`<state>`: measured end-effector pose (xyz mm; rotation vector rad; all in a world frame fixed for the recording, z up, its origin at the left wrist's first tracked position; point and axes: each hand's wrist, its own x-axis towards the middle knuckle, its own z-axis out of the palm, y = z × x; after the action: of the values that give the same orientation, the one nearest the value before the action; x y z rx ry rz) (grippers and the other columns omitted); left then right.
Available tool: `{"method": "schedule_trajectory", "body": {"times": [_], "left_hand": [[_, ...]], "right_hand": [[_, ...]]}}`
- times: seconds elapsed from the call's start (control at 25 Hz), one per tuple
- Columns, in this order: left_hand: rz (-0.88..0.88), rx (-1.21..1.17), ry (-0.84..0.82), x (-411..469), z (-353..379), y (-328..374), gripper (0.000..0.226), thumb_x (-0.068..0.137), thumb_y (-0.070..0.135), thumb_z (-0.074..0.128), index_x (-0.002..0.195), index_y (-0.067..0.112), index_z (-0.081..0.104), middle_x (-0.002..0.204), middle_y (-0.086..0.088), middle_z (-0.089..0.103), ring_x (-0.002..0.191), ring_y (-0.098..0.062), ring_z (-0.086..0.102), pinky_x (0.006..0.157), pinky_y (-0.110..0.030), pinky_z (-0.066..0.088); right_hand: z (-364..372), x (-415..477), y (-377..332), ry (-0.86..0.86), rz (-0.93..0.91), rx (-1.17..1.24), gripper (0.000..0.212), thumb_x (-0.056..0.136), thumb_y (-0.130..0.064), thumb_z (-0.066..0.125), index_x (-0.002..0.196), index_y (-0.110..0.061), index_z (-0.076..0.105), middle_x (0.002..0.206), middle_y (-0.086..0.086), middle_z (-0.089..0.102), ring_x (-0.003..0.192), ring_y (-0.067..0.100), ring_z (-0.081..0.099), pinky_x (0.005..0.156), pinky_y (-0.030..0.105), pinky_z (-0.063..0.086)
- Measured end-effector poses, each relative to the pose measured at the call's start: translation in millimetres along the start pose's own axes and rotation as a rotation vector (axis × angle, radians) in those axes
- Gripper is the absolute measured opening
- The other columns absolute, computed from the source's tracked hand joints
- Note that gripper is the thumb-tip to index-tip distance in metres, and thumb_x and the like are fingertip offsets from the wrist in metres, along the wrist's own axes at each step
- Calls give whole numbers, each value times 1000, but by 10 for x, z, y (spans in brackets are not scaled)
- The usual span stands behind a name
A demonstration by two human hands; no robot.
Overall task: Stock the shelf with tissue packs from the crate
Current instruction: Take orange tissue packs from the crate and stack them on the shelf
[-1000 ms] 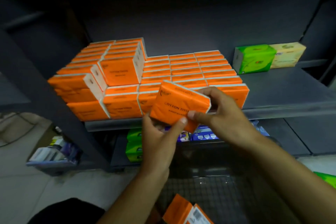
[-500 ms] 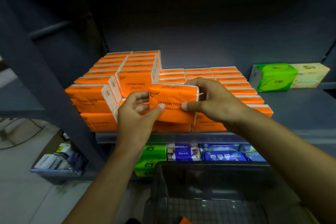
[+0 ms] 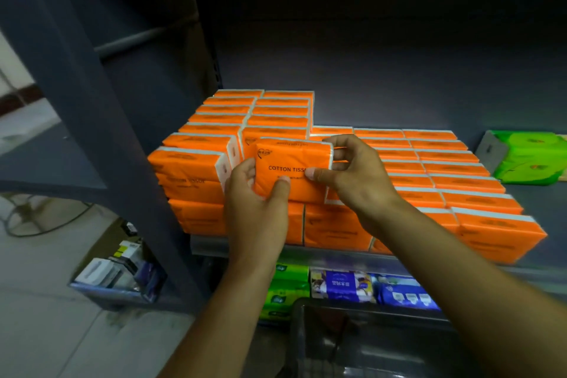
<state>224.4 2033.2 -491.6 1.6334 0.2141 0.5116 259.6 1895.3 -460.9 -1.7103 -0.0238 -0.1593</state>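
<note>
An orange tissue pack (image 3: 291,163) marked "COTTON TISSUE" is held upright by both hands against the front of the upper layer of orange packs. My left hand (image 3: 254,193) grips its lower left corner, thumb on the front. My right hand (image 3: 352,172) pinches its right edge from above. Several orange packs (image 3: 445,169) fill the grey shelf (image 3: 537,205) in rows, two layers high on the left. The dark crate (image 3: 352,344) shows at the bottom; its contents are hidden.
A green tissue pack (image 3: 530,159) stands on the shelf at the far right. Blue and green packs (image 3: 340,284) sit on the lower shelf. A dark shelf upright (image 3: 101,132) slants at left. A bin of small boxes (image 3: 116,276) rests on the floor.
Both hands have lifted the pack from below shelf level up and to the left, to the front of the second layer. The view has moved closer to the shelf.
</note>
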Motion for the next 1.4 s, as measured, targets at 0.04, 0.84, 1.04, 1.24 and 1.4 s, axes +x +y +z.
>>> {"method": "schedule_trajectory", "body": {"times": [0.04, 0.84, 1.04, 1.24, 1.4], "left_hand": [[-6, 3, 10, 24, 13, -21, 63, 76, 42, 69, 135, 30, 50, 136, 10, 54, 124, -8, 53, 105, -43, 46], [-66, 84, 5, 16, 49, -41, 53, 87, 34, 59, 138, 29, 49, 142, 5, 47, 132, -15, 45, 108, -47, 42], [38, -41, 23, -128, -4, 131, 28, 84, 21, 63, 112, 27, 61, 108, 6, 64, 100, -8, 62, 92, -37, 53], [307, -28, -270, -695, 107, 262, 14, 84, 15, 63, 83, 29, 62, 74, 5, 65, 73, -18, 67, 71, -31, 53], [192, 224, -661, -1256, 396, -62, 5, 85, 24, 67, 88, 27, 65, 77, 9, 66, 76, -11, 67, 74, -27, 53]], "right_hand": [[62, 50, 23, 2, -19, -31, 49, 72, -5, 84, 112, -22, 60, 103, 5, 69, 84, 21, 69, 76, 48, 60], [291, 113, 151, 129, -190, -438, 53, 68, -39, 87, 105, -21, 53, 103, -3, 56, 92, 16, 53, 77, 32, 47], [-133, -268, 3, 226, -308, -332, 21, 83, -20, 74, 98, -21, 60, 86, -7, 62, 78, 7, 59, 73, 22, 47], [-781, -1055, 234, 195, -291, -305, 23, 83, -5, 69, 77, -25, 59, 66, -11, 58, 61, 1, 52, 61, 14, 43], [-1179, -1627, 815, 120, -56, -405, 15, 85, -14, 70, 79, -25, 63, 70, -9, 64, 64, 1, 57, 64, 19, 46]]}}
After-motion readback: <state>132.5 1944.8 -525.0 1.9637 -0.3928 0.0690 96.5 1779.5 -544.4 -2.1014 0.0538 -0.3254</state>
